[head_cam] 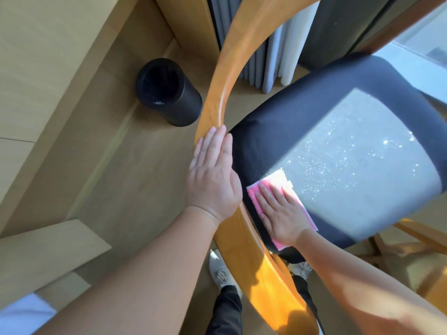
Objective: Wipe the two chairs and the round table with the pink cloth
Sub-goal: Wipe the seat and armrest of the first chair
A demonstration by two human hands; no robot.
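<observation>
Head view: right hand (281, 215) lay flat, pressing cloth (278, 187) on seat (314, 131); unwiped seat lay far-right. Left hand (214, 175) flat on backrest (217, 97).

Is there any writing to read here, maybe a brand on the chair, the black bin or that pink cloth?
No readable text anywhere in this view.
pink cloth: plain, no label showing.
chair seat and wooden backrest: no words or marks.
black bin: one small pale mark on its rim, too small to tell whether it is writing.
</observation>
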